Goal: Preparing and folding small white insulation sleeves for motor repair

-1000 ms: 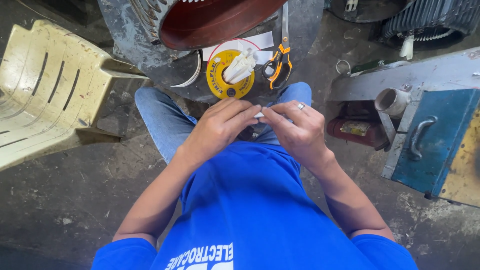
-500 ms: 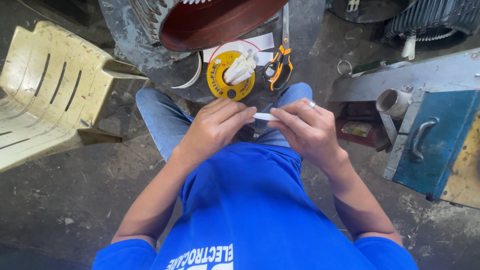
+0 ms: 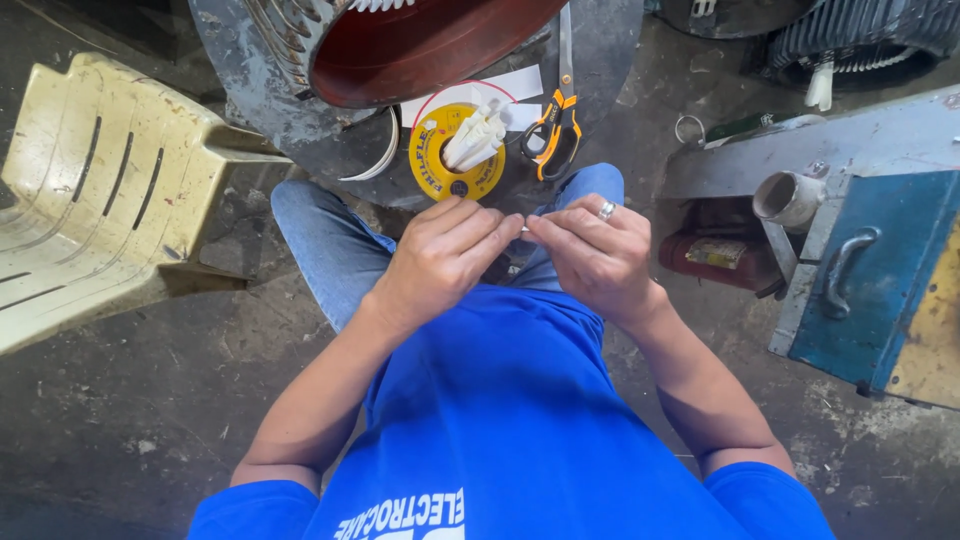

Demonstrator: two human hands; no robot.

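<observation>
My left hand (image 3: pixel 440 255) and my right hand (image 3: pixel 592 252) meet fingertip to fingertip over my lap, pinching a small white strip (image 3: pixel 524 228) between them; most of it is hidden by my fingers. A ring sits on my right hand. Just beyond my hands, on a round dark metal base (image 3: pixel 620 60), lies a yellow spool (image 3: pixel 455 155) with several folded white pieces (image 3: pixel 478 135) standing in its hole. Orange-handled scissors (image 3: pixel 556 130) lie to the right of the spool. A white paper sheet (image 3: pixel 505 88) lies under them.
A large motor stator with a red-brown bore (image 3: pixel 420 45) rises above the spool. A cream plastic chair (image 3: pixel 95 190) lies at left. At right are a blue metal box with a handle (image 3: pixel 870 280), a grey pipe end (image 3: pixel 785 198) and a small red can (image 3: pixel 710 255). Concrete floor all around.
My hands have drawn closer together, and the white strip between them shows less than before. The view has shifted slightly.
</observation>
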